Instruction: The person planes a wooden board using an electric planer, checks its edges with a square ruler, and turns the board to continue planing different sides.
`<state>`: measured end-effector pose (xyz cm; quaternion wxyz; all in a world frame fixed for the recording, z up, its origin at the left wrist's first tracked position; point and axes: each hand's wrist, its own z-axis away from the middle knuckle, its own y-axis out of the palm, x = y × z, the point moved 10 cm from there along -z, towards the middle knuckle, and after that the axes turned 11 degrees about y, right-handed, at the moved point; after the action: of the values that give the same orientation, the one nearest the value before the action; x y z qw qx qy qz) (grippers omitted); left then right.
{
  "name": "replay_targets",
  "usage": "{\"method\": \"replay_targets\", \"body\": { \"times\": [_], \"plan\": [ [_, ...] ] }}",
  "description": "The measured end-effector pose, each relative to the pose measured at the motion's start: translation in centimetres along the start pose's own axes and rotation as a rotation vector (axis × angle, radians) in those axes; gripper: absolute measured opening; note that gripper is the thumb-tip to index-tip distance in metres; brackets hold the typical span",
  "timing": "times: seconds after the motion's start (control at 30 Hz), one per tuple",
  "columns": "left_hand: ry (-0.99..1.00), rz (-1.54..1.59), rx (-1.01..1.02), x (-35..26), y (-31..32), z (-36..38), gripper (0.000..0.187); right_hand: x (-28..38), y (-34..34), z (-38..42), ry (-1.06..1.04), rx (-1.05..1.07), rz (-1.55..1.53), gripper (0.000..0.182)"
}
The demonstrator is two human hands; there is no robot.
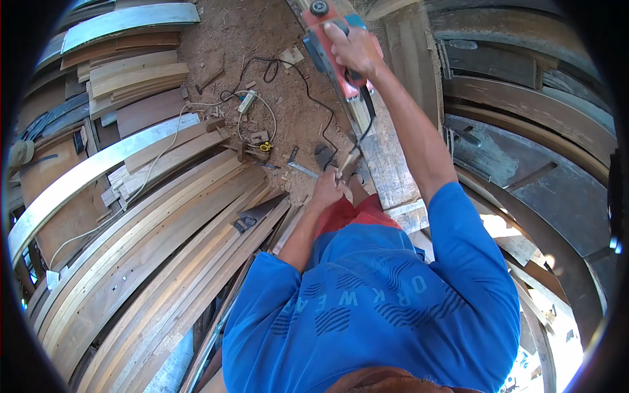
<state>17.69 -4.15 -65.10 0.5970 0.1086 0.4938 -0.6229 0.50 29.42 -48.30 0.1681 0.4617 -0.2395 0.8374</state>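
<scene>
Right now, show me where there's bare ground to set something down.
Bare sawdust floor lies above the black cord, between the stacked boards and the red planer in the right hand. Crowded: the cords and small tools beside the left hand, and the long plank pile at lower left.

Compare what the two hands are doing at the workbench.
The right hand is stretched far out, closed around the handle of the red power planer; the left hand stays close to the body, gripping the near end of the narrow wood strip. The right arm is straight, the left bent at the elbow. Both are bare, and both are closed on something along the same strip.
</scene>
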Motion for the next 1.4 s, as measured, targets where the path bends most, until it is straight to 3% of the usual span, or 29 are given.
{"method": "replay_targets", "body": {
  "times": [0.1, 0.13, 0.27, 0.5, 0.63, 0.77, 0.8, 0.9, 1.03, 1.1, 1.17, 1.3, 1.4],
  "plan": [
    [0.028, -0.048, -0.072, 0.4, -1.4, 0.2, 0.034, 1.6, -0.2, -0.9, -0.007, 0.081, 0.036, 0.056],
    [0.030, -0.058, -0.084, 0.7, -1.6, 0.4, 0.035, 0.9, 0.8, -1.5, -0.017, 0.175, -0.176, 0.050],
    [-0.011, -0.070, -0.078, 3.5, -0.6, 1.6, 0.036, -1.4, 1.0, 0.2, 0.043, 0.228, -0.279, 0.044],
    [-0.043, -0.114, 0.053, 6.0, 2.7, 4.0, 0.019, -6.1, -1.0, 12.7, 0.108, 0.088, -0.103, 0.043],
    [0.065, -0.296, 0.240, 8.1, 6.3, 4.9, 0.016, -9.4, -2.7, 23.2, -0.099, 0.006, 0.029, 0.033],
    [0.055, -0.324, 0.358, 7.0, 7.3, 5.8, 0.018, -15.0, -2.3, 27.9, 0.066, 0.063, -0.044, 0.039],
    [0.066, -0.319, 0.363, 6.7, 7.4, 5.8, 0.018, -15.7, -2.0, 28.0, 0.132, 0.094, -0.067, 0.044],
    [0.069, -0.277, 0.324, 7.2, 7.1, 5.0, 0.018, -11.6, -1.8, 23.6, 0.007, 0.002, -0.027, 0.032],
    [-0.020, -0.269, 0.169, 6.0, 3.3, 3.9, 0.021, -5.2, -1.3, 14.1, -0.125, -0.091, 0.054, 0.040],
    [-0.056, -0.167, 0.071, 4.8, 0.7, 3.6, 0.023, -4.1, 0.1, 8.3, -0.043, 0.066, -0.031, 0.044],
    [-0.013, -0.194, -0.011, 3.3, -1.6, 2.9, 0.023, -1.6, 0.5, 5.1, -0.101, 0.125, -0.166, 0.048],
    [0.039, -0.151, -0.151, 2.5, -5.2, 2.7, 0.019, -0.8, -0.3, 4.9, -0.021, 0.123, -0.158, 0.051],
    [-0.062, -0.196, -0.105, 5.2, -5.2, 3.1, 0.018, -3.6, -1.2, 9.1, 0.052, 0.104, -0.120, 0.050]
  ]
}}
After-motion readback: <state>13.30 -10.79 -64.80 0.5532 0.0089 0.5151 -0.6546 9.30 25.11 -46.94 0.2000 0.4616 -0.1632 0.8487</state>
